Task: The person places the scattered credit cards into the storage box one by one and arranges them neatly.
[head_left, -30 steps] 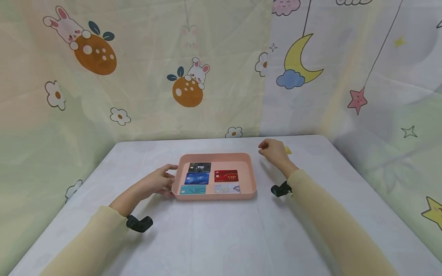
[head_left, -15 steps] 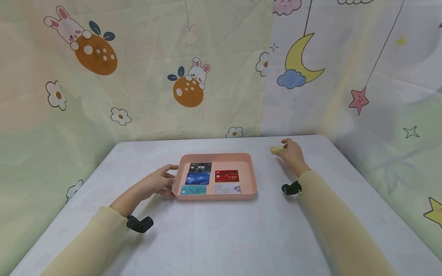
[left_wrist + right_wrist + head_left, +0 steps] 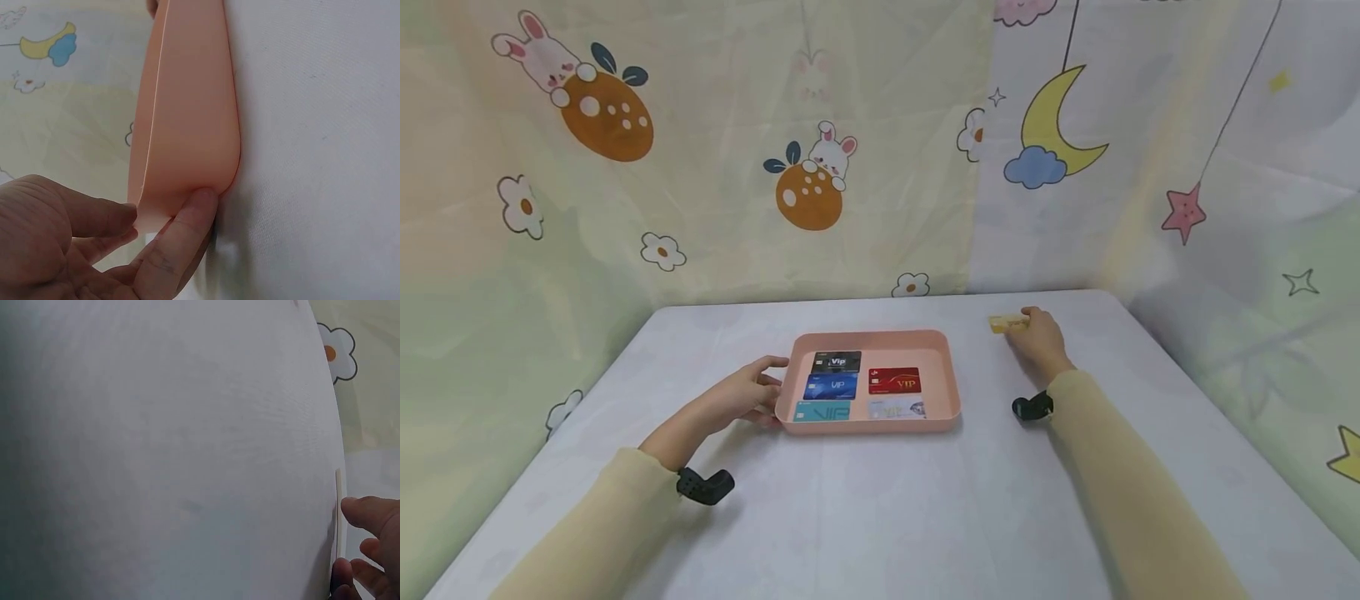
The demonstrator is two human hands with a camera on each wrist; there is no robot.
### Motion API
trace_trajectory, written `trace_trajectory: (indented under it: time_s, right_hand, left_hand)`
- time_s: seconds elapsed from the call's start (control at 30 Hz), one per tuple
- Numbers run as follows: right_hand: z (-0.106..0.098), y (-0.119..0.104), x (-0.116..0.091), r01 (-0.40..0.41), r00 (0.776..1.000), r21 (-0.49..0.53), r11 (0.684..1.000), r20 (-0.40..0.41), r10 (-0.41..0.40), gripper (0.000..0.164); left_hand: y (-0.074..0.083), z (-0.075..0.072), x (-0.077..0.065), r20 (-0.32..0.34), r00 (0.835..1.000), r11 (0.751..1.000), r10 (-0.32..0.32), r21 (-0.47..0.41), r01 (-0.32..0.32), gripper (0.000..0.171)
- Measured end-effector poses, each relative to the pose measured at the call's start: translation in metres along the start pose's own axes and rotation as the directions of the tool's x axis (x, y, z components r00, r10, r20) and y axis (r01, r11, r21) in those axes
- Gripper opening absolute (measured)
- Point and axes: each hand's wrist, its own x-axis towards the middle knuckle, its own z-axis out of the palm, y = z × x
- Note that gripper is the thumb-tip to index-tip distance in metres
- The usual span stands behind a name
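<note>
A shallow pink tray [image 3: 880, 426] bears five flat VIP cards: a black one [image 3: 837, 362], a blue one [image 3: 831, 387], a teal one [image 3: 822, 411], a red one [image 3: 894, 381] and a silver-white one [image 3: 897, 407]. At the tray's left side my left hand [image 3: 741, 393] grips its edge, the thumb at the rim and a bent finger against the outer wall in the left wrist view. Back right, my right hand [image 3: 1039, 343] pinches a yellow card [image 3: 1006, 323] by its right end; the right wrist view has that card [image 3: 339, 512] edge-on, thumb beside it.
A white cloth covers the table [image 3: 880, 517]. Behind it and along both sides hangs a printed curtain [image 3: 880, 208] with rabbits, flowers and a moon. Each wrist wears a small black device, such as the left one [image 3: 705, 487].
My right hand has moved right, from beyond the yellow card's left end to its right end, and has taken hold of it. My left hand and the tray have kept their places.
</note>
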Motion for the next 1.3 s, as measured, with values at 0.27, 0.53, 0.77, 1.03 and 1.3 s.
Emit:
trace_trajectory:
  time_s: [0.27,0.53,0.77,1.03,1.3]
  right_hand:
    - [0.001,0.001,0.017,-0.026,0.997,-0.101,0.995,0.075,0.034,0.071]
    - [-0.011,0.003,0.020,-0.006,0.980,-0.155,0.988,0.197,0.037,0.076]
    - [-0.017,0.012,0.026,-0.033,0.974,-0.044,0.998,0.223,0.042,0.085]
    - [-0.019,0.018,0.023,-0.090,0.977,0.040,0.995,0.197,0.081,0.075]
    - [-0.019,0.018,0.014,-0.065,0.989,0.022,0.998,0.135,0.062,0.061]
  left_hand:
    - [0.004,-0.003,-0.003,0.004,1.000,1.000,0.007,0.003,-0.007,0.068]
    - [0.005,-0.002,-0.004,0.009,1.000,1.000,0.012,0.005,-0.012,0.067]
    - [0.006,-0.003,-0.005,-0.001,1.000,1.000,-0.003,0.006,0.003,0.068]
    - [0.004,0.000,-0.008,0.005,1.000,1.000,0.009,-0.004,-0.009,0.067]
    - [0.004,0.003,-0.007,-0.007,1.000,1.000,0.008,-0.001,-0.008,0.064]
